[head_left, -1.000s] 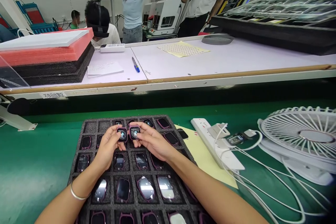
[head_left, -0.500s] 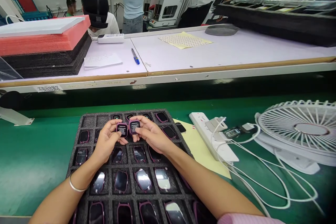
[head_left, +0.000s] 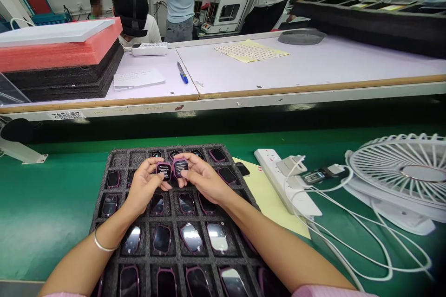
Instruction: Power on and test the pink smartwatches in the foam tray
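Note:
A black foam tray (head_left: 120,160) with several purple-rimmed smartwatch bodies in its pockets lies on the green belt. My left hand (head_left: 144,185) is closed on one watch body (head_left: 163,170) with a lit screen. My right hand (head_left: 204,178) pinches a second watch body (head_left: 180,167), also showing text on its screen. Both are held side by side just above the tray's far rows, nearly touching. A silver bangle (head_left: 101,246) circles my left wrist.
Right of the tray lie a yellow sheet (head_left: 268,199), a white power strip (head_left: 278,171) with plugs and looping cables, and a white fan (head_left: 400,174). Beyond the belt a white bench holds foam stacks (head_left: 59,62), a pen (head_left: 182,73) and paper. Other people work behind it.
Both watch screens went from a bright picture to dark pages with text. My hands stayed in place over the tray; the view shifted slightly.

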`<control>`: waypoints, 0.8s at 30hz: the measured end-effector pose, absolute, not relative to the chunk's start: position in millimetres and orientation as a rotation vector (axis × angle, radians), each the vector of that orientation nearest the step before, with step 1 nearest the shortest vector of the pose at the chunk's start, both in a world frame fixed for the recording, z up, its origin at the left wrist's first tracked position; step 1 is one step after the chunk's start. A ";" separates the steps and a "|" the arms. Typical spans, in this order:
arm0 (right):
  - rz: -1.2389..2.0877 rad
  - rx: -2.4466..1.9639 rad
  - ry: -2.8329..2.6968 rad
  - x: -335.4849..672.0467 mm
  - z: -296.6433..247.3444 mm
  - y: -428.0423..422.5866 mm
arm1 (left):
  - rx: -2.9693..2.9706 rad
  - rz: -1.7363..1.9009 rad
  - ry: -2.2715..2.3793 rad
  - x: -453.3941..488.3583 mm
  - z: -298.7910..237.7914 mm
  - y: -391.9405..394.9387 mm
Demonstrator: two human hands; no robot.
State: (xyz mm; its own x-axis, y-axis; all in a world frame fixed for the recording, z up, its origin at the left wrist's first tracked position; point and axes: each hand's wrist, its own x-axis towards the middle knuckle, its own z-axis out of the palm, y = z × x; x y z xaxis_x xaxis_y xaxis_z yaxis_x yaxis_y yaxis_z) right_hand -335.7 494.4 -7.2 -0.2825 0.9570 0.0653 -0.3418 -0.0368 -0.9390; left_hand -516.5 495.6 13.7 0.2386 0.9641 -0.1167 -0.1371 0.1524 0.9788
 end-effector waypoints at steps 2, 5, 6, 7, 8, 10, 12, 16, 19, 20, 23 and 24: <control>1.555 -0.777 -1.156 -335.9 -7.2 494.4 | 1.107 1.015 0.998 -516.4 12.3 496.1; 1.563 -0.770 -1.160 -335.9 -6.6 494.3 | 1.109 1.018 0.996 -516.7 10.7 496.6; 1.568 -0.766 -1.161 -335.8 -6.5 494.2 | 1.109 1.021 0.989 -516.9 10.5 496.7; 1.573 -0.761 -1.160 -335.6 -6.4 494.0 | 1.110 1.024 0.980 -517.2 10.5 496.7; 1.578 -0.755 -1.160 -335.4 -6.4 493.9 | 1.111 1.029 0.970 -517.5 10.6 496.7; 1.580 -0.746 -1.161 -335.1 -6.9 493.6 | 1.114 1.036 0.950 -517.8 10.9 496.8; 1.575 -0.750 -1.160 -335.2 -8.1 493.6 | 1.113 1.036 0.941 -517.9 11.2 496.9; 1.579 -0.798 -1.115 -337.2 -11.5 494.5 | 1.108 0.996 0.974 -517.4 11.9 496.8; 1.648 -0.813 -1.001 -339.3 -12.8 495.3 | 1.058 0.975 0.992 -517.2 12.9 495.9; 1.675 -0.805 -0.961 -339.8 -12.8 495.5 | 1.036 0.975 0.987 -517.2 13.4 495.6; 1.714 -0.778 -0.895 -340.7 -11.6 495.3 | 1.001 0.982 0.965 -517.3 15.5 494.9; 1.711 -0.776 -0.897 -340.6 -11.1 495.1 | 1.001 0.981 0.961 -517.4 16.4 494.7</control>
State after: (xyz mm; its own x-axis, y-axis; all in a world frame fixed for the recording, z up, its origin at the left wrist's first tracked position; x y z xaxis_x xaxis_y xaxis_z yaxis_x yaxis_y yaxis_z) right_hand -340.6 495.1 -11.1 -0.2819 0.9561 -0.0800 -0.4780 -0.2123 -0.8523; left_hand -517.4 494.7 16.4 0.2633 0.9482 -0.1777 -0.1965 0.2330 0.9524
